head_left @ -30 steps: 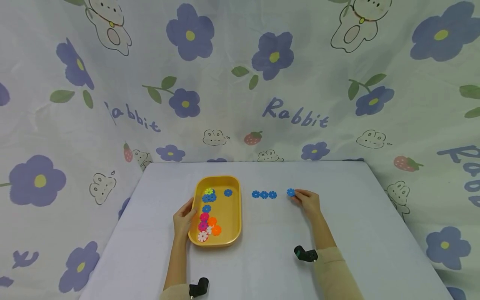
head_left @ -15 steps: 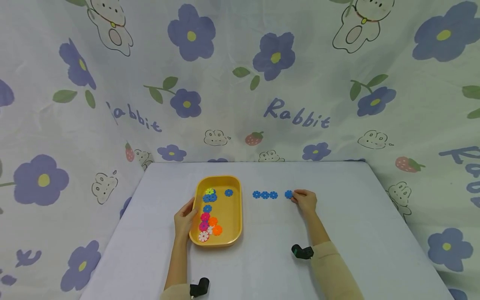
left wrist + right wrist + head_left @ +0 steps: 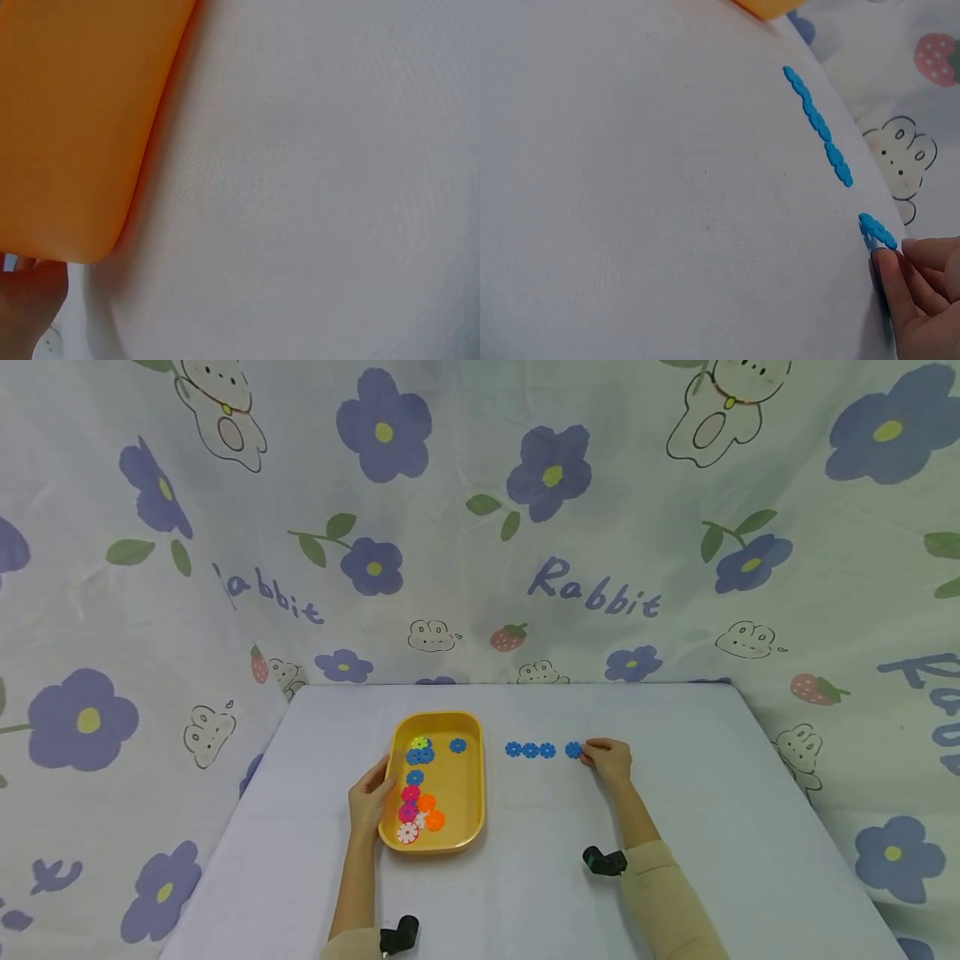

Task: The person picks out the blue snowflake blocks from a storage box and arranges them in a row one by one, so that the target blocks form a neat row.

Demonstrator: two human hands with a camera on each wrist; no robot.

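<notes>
My right hand pinches the edge of a blue snowflake disc between thumb and fingers, just above the table. In the right wrist view this blue snowflake disc looks slightly tilted. To its left, apart by a small gap, a row of 3 blue snowflake discs lies flat, edge to edge. My left hand grips the left side of a yellow tray, its fingers hidden under the rim. Inside the tray are several blue discs, a yellow-green disc, pink discs, orange discs and white discs.
A white-covered table carries everything. Behind it and at both sides hangs a printed cloth with flowers and rabbits. Each wrist wears a small black camera, such as the right camera.
My right hand has moved left with its blue disc, narrowing the gap to the row. My left hand and the tray have stayed in place; the head view has shifted slightly.
</notes>
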